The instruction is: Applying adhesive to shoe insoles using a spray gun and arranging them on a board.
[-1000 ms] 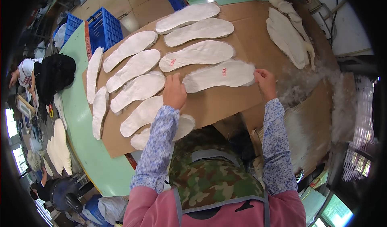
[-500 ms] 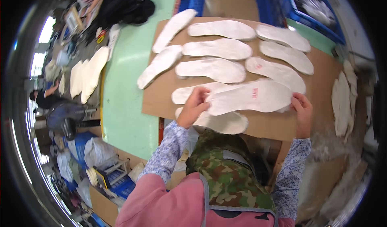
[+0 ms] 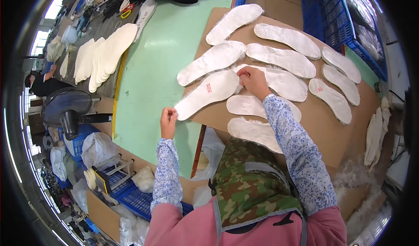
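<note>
Between my two hands is a white fleecy insole (image 3: 207, 96) with a small red stamp, lying slantwise over the left edge of a cardboard sheet (image 3: 325, 136). My left hand (image 3: 168, 123) pinches its narrower near-left end, over the green tabletop. At the wider far-right end, my right hand (image 3: 255, 82) has its fingers closed on the insole's edge. Several similar white insoles (image 3: 281, 60) lie in rows on the cardboard, one of them, also red-stamped (image 3: 332, 101), at the right. My right forearm partly covers the nearest insole (image 3: 251, 130).
The green tabletop (image 3: 148, 75) extends to the left. Past its yellow edge lie overlapping cream insoles (image 3: 115, 49) and scissors (image 3: 126, 12). Blue crates (image 3: 338, 19) with bagged goods stand at the far right. A fan (image 3: 67, 110) and another person (image 3: 43, 83) are at the left.
Both hands have carried the stamped insole from the near middle of the cardboard to its left edge, turning it slantwise. The whole view has shifted, so the cardboard appears farther right.
</note>
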{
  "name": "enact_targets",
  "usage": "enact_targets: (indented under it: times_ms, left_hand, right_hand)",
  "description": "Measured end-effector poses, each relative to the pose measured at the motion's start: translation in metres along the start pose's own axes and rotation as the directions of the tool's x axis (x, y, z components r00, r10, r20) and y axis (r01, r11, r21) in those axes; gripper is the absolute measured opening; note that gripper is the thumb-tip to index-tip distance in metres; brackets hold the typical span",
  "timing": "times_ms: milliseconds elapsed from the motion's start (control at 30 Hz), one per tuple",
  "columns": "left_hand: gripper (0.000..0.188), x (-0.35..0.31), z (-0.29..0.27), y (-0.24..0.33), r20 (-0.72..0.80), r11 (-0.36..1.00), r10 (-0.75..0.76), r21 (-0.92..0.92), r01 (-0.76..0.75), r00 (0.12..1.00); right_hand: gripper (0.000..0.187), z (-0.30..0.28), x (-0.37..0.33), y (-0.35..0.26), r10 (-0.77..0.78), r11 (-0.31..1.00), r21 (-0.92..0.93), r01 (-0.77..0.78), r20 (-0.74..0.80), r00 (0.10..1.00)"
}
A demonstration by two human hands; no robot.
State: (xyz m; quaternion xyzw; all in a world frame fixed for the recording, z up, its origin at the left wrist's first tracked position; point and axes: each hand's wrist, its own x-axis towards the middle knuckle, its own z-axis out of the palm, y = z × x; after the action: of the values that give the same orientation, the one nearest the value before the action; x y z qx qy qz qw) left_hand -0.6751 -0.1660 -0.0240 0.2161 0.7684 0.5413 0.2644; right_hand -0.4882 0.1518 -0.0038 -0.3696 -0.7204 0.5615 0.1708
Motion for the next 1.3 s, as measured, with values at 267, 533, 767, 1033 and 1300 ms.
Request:
enact_targets:
  times_ms: [267, 533, 767, 1033, 1300]
  left_hand:
    - [0.032, 0.011, -0.012, -0.021, -0.313, 0.96, -0.148, 0.183, 0.213, 0.938]
    - [0.029, 0.001, 0.164, 0.12, 0.142, 0.834, 0.355, 0.399, -0.382, 0.924]
    - [0.027, -0.036, 0.419, 0.189, 0.718, 0.724, 0.373, 0.172, -0.668, 0.588]
    - [0.037, -0.007, 0.551, 0.16, 0.706, 0.037, 0.392, 0.628, -0.777, 0.589]
    - [0.029, -0.023, 0.525, 0.178, 0.594, 0.609, 0.327, 0.462, -0.645, 0.735]
  right_hand:
    - [0.017, -0.086, -0.038, -0.002, -0.106, 0.973, -0.227, 0.036, -0.302, 0.947]
    - [0.019, -0.327, -0.206, 0.152, 0.186, 0.972, 0.071, -0.223, -0.814, 0.55]
    - [0.023, -0.391, -0.314, 0.195, 0.344, 0.909, 0.17, -0.38, -0.82, 0.457]
    - [0.033, -0.4, -0.227, 0.218, 0.25, 0.953, 0.09, -0.29, -0.773, 0.582]
    - [0.026, -0.412, -0.233, 0.229, 0.312, 0.933, 0.339, -0.119, -0.598, 0.739]
